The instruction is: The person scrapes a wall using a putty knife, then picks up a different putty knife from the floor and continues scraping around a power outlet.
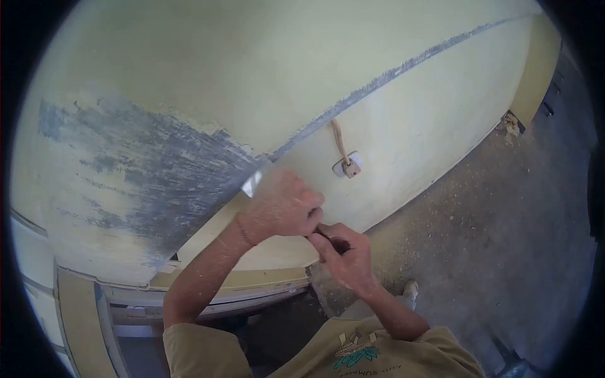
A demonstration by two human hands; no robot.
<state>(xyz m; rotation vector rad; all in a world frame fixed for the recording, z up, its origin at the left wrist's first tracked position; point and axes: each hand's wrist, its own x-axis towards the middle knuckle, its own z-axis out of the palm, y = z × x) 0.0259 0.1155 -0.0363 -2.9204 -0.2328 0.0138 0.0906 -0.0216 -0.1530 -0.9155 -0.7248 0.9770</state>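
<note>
Head view: both bare hands met in front of the pale wall [220, 63], near the grey patch [170, 164].
Scraper: its bright blade [251, 183] showed just beyond the left hand, beside the lower right edge of the patch; contact with the wall could not be told.
Left hand [283, 205]: fingers curled narrow, seemingly round the scraper, though blur hid the exact grip.
Right hand [350, 258]: fingers closed on a dark handle [320, 233], apparently the scraper's, close below the left hand.
Wall work: a surface stroke seemed in hand; the blur suggested motion, its direction unclear.
Next stroke: it would have called for a steady two-handed hold and a flat blade, clear of the socket [351, 169].
Grey strip [391, 75]: it ran from the patch towards the upper right, above the socket and cable [338, 140].
Floor [479, 233]: pale flecks lay below the wall.
</note>
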